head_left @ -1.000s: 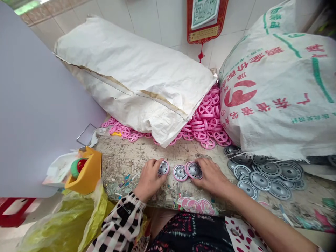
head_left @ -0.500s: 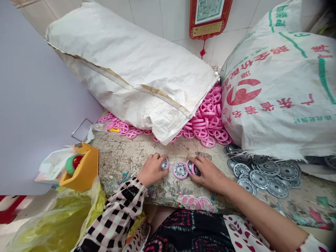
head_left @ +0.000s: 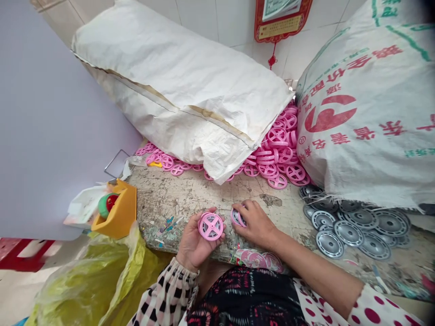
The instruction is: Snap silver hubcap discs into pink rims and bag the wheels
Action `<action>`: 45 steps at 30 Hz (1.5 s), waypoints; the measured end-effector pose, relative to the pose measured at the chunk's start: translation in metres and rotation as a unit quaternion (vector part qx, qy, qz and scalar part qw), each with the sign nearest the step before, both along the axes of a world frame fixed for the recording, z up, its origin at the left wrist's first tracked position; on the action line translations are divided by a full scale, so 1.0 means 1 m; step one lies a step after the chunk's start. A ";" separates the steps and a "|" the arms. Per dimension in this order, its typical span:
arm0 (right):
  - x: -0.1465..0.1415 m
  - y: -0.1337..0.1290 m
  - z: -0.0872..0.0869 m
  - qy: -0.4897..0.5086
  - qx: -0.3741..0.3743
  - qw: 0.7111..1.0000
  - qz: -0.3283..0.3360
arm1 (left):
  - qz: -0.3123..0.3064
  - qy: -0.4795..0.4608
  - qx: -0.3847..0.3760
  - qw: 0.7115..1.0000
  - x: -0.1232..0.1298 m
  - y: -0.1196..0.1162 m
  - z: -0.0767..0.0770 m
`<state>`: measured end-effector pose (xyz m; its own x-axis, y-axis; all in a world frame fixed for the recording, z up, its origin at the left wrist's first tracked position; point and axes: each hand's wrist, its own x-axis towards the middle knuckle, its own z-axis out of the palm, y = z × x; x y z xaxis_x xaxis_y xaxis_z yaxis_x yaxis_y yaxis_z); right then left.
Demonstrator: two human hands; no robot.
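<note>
My left hand (head_left: 195,244) is turned palm up near the front of the worktable, its fingers curled round a pink toy wheel (head_left: 211,226). The pink spoked side faces up, and grey shows between the spokes. Just to the right, my right hand (head_left: 255,224) grips pink-rimmed wheels with silver faces (head_left: 238,217) from above, tilted on the tabletop. The fingers partly hide them, so their exact number cannot be made out. Loose silver-grey wheel discs (head_left: 348,233) lie in a heap beyond my right forearm.
A long white sack (head_left: 176,90) slopes over a heap of pink wheels (head_left: 277,136) at the back. A printed sack (head_left: 370,122) stands at the right. An orange tape dispenser (head_left: 117,215) sits left, above a yellow plastic bag (head_left: 91,276). Round pink cards (head_left: 256,258) lie at the front edge.
My left hand has turned palm up and now holds a wheel pink side up. My right hand has shifted slightly left. The wheel that lay between the hands is gone from the tabletop.
</note>
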<state>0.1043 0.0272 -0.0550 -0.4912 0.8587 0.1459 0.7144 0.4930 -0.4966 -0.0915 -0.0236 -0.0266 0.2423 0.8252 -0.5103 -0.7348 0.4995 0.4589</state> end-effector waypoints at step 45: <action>0.009 -0.082 0.039 0.088 0.132 0.982 0.102 | -0.142 -0.035 0.109 0.983 0.052 -0.049 -0.013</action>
<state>0.1129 -0.0553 -0.0165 -0.5968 0.6656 0.4480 0.5011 0.7453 -0.4397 -0.0395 -0.0725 -0.0399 0.5063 0.8074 -0.3029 -0.6139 0.5842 0.5309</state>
